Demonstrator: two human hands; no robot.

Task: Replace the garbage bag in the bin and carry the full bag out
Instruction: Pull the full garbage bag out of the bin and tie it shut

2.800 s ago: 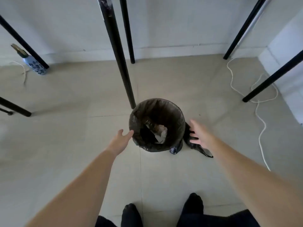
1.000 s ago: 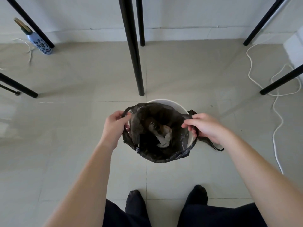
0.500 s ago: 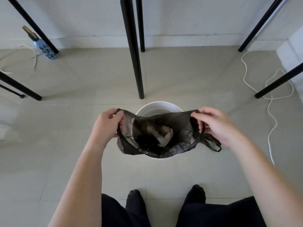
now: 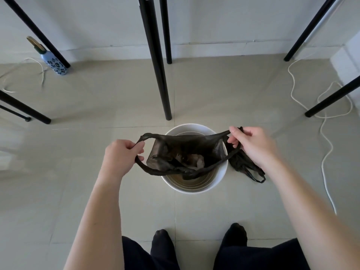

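Note:
A round white bin (image 4: 196, 189) stands on the tiled floor in front of my feet. Above its mouth hangs the full black garbage bag (image 4: 181, 151), stretched wide, with crumpled paper showing inside. My left hand (image 4: 120, 155) is closed around the bag's left handle loop. My right hand (image 4: 251, 144) grips the right handle loop. A second black bag (image 4: 244, 167) lies crumpled on the floor just right of the bin, partly under my right hand.
A black table leg (image 4: 158, 75) stands right behind the bin, with more legs at left and right. A white cable (image 4: 325, 137) snakes over the floor at right. A flowered bottle (image 4: 53, 63) stands by the far-left wall.
Both hands have pulled the bag's handles up and apart, so the bag has risen out of the bin and more of the white rim and inside shows.

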